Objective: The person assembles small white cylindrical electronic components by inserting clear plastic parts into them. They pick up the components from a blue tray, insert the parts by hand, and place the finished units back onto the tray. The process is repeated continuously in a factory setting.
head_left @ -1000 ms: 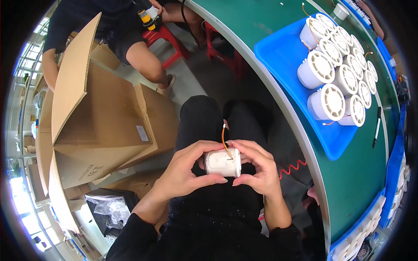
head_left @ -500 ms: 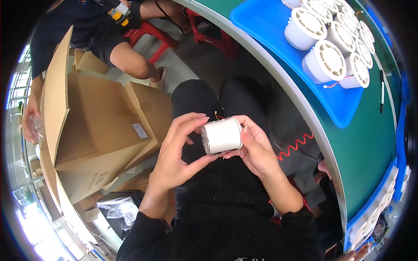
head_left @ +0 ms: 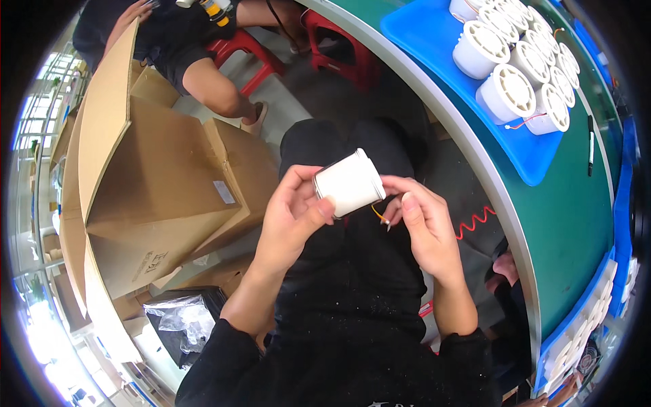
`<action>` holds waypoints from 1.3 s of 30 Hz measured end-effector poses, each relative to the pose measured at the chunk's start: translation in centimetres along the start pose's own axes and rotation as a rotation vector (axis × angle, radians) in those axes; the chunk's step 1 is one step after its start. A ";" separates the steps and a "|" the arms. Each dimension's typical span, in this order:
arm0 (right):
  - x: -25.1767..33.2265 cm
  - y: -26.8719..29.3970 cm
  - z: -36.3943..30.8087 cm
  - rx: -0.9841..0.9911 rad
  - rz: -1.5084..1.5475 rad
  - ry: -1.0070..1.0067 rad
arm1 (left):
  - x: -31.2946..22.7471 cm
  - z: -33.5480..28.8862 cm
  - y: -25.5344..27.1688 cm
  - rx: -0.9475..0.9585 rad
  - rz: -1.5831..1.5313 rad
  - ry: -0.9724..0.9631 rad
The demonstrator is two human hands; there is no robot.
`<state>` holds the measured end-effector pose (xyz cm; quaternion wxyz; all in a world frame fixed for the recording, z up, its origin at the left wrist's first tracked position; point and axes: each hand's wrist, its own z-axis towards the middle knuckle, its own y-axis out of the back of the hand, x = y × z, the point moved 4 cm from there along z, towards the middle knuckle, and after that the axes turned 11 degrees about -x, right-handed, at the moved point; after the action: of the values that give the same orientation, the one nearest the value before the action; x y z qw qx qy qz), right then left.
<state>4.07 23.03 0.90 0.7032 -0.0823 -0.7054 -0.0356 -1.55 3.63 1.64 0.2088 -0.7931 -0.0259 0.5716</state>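
Observation:
My left hand (head_left: 288, 214) grips a white cylindrical housing (head_left: 350, 183) above my lap, thumb on the near side and fingers behind it. The housing is tilted, its smooth side facing up and a raised rim at its right end. A short yellowish wire with a small white connector (head_left: 386, 221) hangs from its lower right. My right hand (head_left: 424, 220) is at that end, fingers half curled and thumb raised apart. Its index fingertip is beside the rim, and another fingertip is close to the connector; whether it touches the wire is hard to see.
An open cardboard box (head_left: 159, 183) stands to my left, with clear plastic wrap (head_left: 183, 322) nearby. On the green table (head_left: 569, 224) at right, a blue tray (head_left: 434, 51) holds several similar white housings beside a marker (head_left: 590, 146). Another person sits beyond the box near red stools (head_left: 244, 57).
The housing has turned and tilted upward in my left hand, with its wire now at the lower right. My right hand has loosened from around the housing and shifted right.

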 end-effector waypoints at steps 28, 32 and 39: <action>7.8 0.6 -7.6 -0.290 -0.350 0.528 | 0.4 -2.0 -9.2 0.053 0.230 -0.772; 10.3 1.4 -9.5 -0.353 -0.387 0.590 | -1.2 -3.3 -12.4 0.110 0.111 -0.811; 15.8 4.2 -9.6 -0.151 -0.106 0.328 | -6.4 -2.7 -16.5 0.365 -0.035 -0.904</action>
<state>14.27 26.65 16.48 0.7976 -0.0907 -0.5799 -0.1386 1.95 16.07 14.02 0.3216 -0.4154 -0.0266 0.8504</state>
